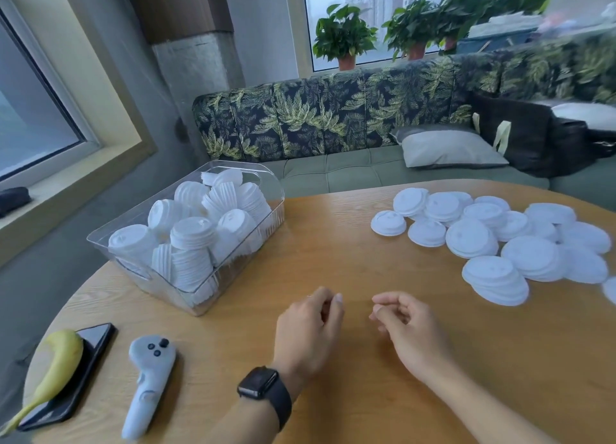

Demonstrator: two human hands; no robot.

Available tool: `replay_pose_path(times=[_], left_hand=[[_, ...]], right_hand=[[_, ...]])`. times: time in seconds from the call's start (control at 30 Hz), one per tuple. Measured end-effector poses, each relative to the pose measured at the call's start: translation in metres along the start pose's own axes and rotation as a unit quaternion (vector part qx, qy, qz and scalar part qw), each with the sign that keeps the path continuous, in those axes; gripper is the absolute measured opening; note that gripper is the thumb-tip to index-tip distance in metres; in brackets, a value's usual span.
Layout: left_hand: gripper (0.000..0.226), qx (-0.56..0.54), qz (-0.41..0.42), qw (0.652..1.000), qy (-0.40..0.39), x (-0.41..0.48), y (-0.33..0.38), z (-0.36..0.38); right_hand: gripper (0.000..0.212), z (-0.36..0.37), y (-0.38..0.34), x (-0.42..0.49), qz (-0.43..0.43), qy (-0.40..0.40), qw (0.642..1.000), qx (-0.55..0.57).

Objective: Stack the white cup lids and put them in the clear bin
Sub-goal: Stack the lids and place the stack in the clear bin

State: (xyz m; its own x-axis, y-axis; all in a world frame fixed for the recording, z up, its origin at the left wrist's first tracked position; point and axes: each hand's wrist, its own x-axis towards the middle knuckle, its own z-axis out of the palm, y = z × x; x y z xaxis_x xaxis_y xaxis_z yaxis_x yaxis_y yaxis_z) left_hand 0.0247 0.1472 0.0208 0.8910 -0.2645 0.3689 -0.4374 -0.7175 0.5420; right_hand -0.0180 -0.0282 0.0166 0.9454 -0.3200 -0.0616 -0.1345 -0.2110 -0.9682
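A clear bin (pixel 266 190) stands at the table's left, packed with several stacks of white cup lids (pixel 193 240). Loose white lids (pixel 493 233) lie spread over the table's right side, some in short stacks, such as the one nearest me (pixel 496 280). My left hand (pixel 308 330), with a black watch on its wrist, hovers over the middle of the table with fingers loosely curled and holding nothing. My right hand (pixel 406 330) is beside it, also loosely curled and empty. Both hands sit between the bin and the loose lids.
A grey controller (pixel 148 380) lies near the front left of the round wooden table (pixel 333 243). A banana (pixel 55 367) rests on a black phone (pixel 76 373) at the left edge. A leaf-patterned sofa (pixel 333 117) with a cushion runs behind the table.
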Motion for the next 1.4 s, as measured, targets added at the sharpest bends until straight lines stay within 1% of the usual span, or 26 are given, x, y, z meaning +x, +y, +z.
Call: replay_pose_path(times=[0.13,0.27,0.53,0.6,0.67,0.77,0.87,1.0,1.1,1.2,1.3,1.4], left_hand=[[0.039,-0.053,-0.040,0.998,-0.018,-0.001,0.028,0.033],[0.042,-0.095,-0.062,0.993,-0.037,0.006,0.053,0.056],[0.039,-0.103,-0.064,0.989,-0.080,0.022,0.087,0.090],[0.039,-0.097,-0.063,0.990,-0.084,0.023,0.087,0.094],[0.039,-0.093,-0.059,0.991,-0.073,0.022,0.085,0.095],[0.038,-0.078,-0.043,0.994,-0.068,0.020,0.084,0.097],[0.037,-0.069,-0.031,0.994,-0.078,0.020,0.084,0.097],[0.036,-0.051,-0.026,0.995,-0.087,0.018,0.085,0.097],[0.034,-0.035,-0.019,0.995,-0.087,0.016,0.087,0.095],[0.034,-0.031,-0.020,0.996,-0.083,0.016,0.088,0.095],[0.033,-0.037,-0.025,0.996,-0.076,0.016,0.088,0.095],[0.021,-0.042,-0.029,0.997,-0.060,0.016,0.089,0.094]], right_hand=[[0.012,-0.025,0.010,0.005,-0.004,0.023,1.000,0.003],[0.011,-0.052,0.023,0.010,-0.013,0.056,0.998,-0.004],[0.012,-0.108,0.044,0.013,-0.070,0.125,0.987,-0.071],[0.016,-0.121,0.052,0.016,-0.094,0.152,0.979,-0.098],[0.024,-0.132,0.058,0.020,-0.129,0.196,0.962,-0.142],[0.038,-0.144,0.060,0.030,-0.147,0.239,0.941,-0.189],[0.052,-0.145,0.060,0.043,-0.143,0.232,0.932,-0.237],[0.066,-0.142,0.058,0.059,-0.110,0.211,0.918,-0.316],[0.069,-0.140,0.056,0.066,-0.079,0.208,0.907,-0.357],[0.069,-0.139,0.057,0.069,-0.070,0.213,0.901,-0.372],[0.067,-0.138,0.058,0.065,-0.089,0.220,0.904,-0.355],[0.068,-0.133,0.059,0.057,-0.156,0.221,0.907,-0.323]])
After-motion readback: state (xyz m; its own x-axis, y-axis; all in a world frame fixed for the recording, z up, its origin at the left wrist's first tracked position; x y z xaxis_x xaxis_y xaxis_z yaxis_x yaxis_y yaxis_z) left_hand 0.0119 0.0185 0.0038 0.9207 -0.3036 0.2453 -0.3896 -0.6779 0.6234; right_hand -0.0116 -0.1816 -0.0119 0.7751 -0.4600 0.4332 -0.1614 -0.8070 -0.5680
